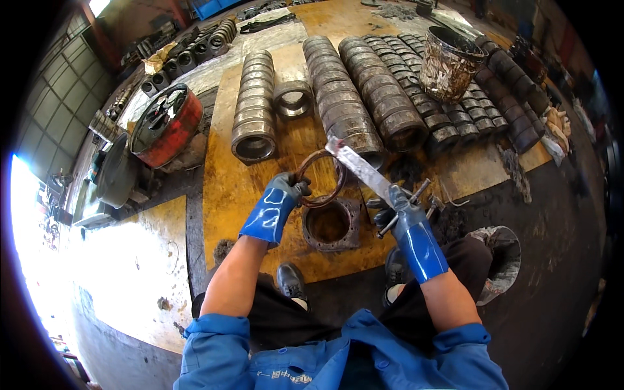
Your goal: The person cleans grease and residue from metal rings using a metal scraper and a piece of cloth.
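My left hand (278, 203), in a blue glove with a dark palm, is closed around the left side of a brown metal ring (323, 201). In my right hand (411, 224), gloved alike, is a long flat bar (361, 168) with a pale, smeared face. Its far end reaches up and left to the ring's upper right rim; whether they touch I cannot tell. Below the ring, between my shoes, a square-flanged metal housing (353, 223) with a round bore stands on the yellow board. A metal rod (422, 188) shows beside my right hand; whether I grip it too is unclear.
Rows of metal cylinders (331, 88) lie ahead, with a short loose sleeve (292, 99) between two rows. A grimy bucket (448, 68) stands on the right-hand rows. At left is a red drum (170, 127); by my right knee, an open pail (504, 260).
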Available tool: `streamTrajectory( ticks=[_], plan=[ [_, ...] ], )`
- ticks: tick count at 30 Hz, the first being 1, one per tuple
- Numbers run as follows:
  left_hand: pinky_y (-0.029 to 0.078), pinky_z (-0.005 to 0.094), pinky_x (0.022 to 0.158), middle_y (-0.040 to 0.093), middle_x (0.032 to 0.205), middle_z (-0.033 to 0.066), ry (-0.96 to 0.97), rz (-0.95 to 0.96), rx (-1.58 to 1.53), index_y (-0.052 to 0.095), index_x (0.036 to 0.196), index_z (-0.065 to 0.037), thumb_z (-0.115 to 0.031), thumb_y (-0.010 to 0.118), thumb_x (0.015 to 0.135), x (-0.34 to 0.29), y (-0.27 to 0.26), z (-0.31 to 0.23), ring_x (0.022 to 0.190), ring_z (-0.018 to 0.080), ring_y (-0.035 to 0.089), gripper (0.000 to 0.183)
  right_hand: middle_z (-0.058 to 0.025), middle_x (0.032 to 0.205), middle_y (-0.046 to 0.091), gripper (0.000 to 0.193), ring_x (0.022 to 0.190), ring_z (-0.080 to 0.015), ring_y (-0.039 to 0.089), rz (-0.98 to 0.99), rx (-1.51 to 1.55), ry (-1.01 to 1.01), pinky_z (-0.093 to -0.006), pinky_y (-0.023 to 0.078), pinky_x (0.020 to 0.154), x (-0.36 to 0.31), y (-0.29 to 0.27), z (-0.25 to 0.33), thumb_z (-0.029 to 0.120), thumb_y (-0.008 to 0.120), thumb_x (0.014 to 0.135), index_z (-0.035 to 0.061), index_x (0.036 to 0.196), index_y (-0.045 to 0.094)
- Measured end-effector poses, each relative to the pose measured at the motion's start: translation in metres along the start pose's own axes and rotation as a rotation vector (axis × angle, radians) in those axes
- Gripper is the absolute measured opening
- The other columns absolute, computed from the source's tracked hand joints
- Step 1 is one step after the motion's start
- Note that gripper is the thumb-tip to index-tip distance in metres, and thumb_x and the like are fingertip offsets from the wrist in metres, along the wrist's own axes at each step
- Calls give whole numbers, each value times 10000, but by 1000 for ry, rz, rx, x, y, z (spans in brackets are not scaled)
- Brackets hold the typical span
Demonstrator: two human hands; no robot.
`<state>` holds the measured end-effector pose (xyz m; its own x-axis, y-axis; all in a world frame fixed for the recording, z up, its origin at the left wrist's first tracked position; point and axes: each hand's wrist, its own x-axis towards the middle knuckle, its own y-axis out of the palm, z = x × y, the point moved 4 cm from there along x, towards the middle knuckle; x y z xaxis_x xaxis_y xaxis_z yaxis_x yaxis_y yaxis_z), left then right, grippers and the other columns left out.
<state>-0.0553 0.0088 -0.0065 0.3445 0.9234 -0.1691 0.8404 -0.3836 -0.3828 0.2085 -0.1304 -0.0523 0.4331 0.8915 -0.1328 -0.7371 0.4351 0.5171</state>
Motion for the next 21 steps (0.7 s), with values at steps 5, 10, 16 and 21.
streamTrajectory(
  ticks=[5,10,16,21],
  plan=[
    [495,250,475,716,838,136,-62,113,-211,649,1022,40,-163,632,907,8,5,-1,549,143,618,235,-167,847,703,398,489,-178,607,-56,-65,172,-286,506,438,-19,23,24,346,574,945,-8,1123,607],
    [499,248,483,715,842,127,-127,172,-246,656,1030,17,-202,653,900,5,16,0,559,141,624,255,-71,860,663,286,651,-116,610,-49,-100,64,-246,514,559,-13,13,2,187,642,902,-31,1086,626],
    [500,251,496,713,837,117,-128,173,-233,654,1034,14,-219,654,902,-1,15,-8,587,133,623,268,-119,976,673,313,765,-162,653,-61,-80,17,-254,555,627,-22,23,9,192,627,922,-43,1128,598],
    [475,246,491,710,837,112,26,136,-276,653,1042,23,-204,643,904,-6,7,-1,577,111,599,266,-211,903,676,342,519,-249,622,12,53,194,-357,535,436,-16,27,13,280,584,941,-8,1124,582]
  ],
)
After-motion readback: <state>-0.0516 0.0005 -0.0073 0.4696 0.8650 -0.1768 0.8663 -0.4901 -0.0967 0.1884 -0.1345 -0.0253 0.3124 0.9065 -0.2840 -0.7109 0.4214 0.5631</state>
